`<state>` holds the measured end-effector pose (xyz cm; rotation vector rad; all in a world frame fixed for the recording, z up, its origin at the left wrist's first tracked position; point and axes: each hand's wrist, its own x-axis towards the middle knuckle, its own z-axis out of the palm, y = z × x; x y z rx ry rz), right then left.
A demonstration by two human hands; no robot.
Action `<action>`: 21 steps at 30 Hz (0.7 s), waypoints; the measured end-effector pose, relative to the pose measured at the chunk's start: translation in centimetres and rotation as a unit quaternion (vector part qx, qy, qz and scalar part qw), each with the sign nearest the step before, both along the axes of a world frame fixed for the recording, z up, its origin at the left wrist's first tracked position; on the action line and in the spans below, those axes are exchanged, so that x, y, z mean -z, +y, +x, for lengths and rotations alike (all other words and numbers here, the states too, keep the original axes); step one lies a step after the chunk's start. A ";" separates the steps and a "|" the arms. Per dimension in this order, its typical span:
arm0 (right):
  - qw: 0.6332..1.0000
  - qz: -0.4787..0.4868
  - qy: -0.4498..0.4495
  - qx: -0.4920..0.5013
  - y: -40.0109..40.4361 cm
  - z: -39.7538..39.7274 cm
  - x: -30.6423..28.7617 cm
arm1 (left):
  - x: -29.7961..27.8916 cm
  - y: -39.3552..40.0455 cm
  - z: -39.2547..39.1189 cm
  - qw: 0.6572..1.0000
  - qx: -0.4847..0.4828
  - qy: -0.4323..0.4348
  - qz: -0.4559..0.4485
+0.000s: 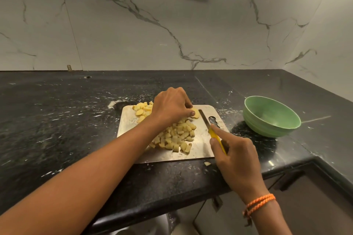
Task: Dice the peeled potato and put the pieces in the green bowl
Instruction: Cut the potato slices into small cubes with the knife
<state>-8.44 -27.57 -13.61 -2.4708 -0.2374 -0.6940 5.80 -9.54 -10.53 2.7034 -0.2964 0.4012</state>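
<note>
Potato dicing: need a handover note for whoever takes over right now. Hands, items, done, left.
Left hand holds the last uncut potato piece on the steel cutting board.
Right hand grips the yellow-handled knife, blade on the board beside that piece.
Done: diced potato heaped mid-board, more at the far left corner.
Left: dice the last piece, move everything into the green bowl, which looks empty. One stray piece on the counter.

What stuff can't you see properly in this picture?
- Head view: the left hand hides most of the potato piece it holds.
- The left forearm covers part of the diced potato pile.
- The right hand hides the rear of the knife handle.
- The green bowl near wall hides part of its floor.
</note>
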 end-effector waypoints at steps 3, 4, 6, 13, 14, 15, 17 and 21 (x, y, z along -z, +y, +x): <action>1.000 -0.006 -0.011 0.011 0.9 1.6 -0.5 | -0.3 0.5 0.3 1.000 -0.007 0.002 -0.015; 1.000 -0.018 -0.007 0.005 1.3 2.3 -0.7 | -0.2 0.5 0.3 1.000 -0.009 0.005 -0.016; 0.999 -0.039 0.001 -0.011 1.7 3.5 -1.0 | -0.1 0.5 0.3 1.000 -0.013 0.013 -0.014; 0.994 -0.093 0.041 -0.026 1.8 4.9 -0.5 | 0.2 0.2 0.1 1.000 -0.018 -0.002 0.008; 0.993 -0.100 0.048 -0.028 1.8 5.0 -0.5 | 0.3 0.1 -0.1 1.000 -0.021 -0.010 0.017; 0.992 -0.107 0.054 -0.030 1.9 5.0 -0.5 | 0.4 0.0 -0.2 0.999 -0.025 -0.018 0.029; 0.991 -0.118 0.058 -0.034 2.0 4.9 -0.6 | 0.5 -0.3 -0.3 0.998 -0.035 -0.031 0.046; 0.992 -0.106 0.046 -0.040 1.1 3.6 -0.4 | 0.5 -0.3 -0.3 0.998 -0.038 -0.032 0.049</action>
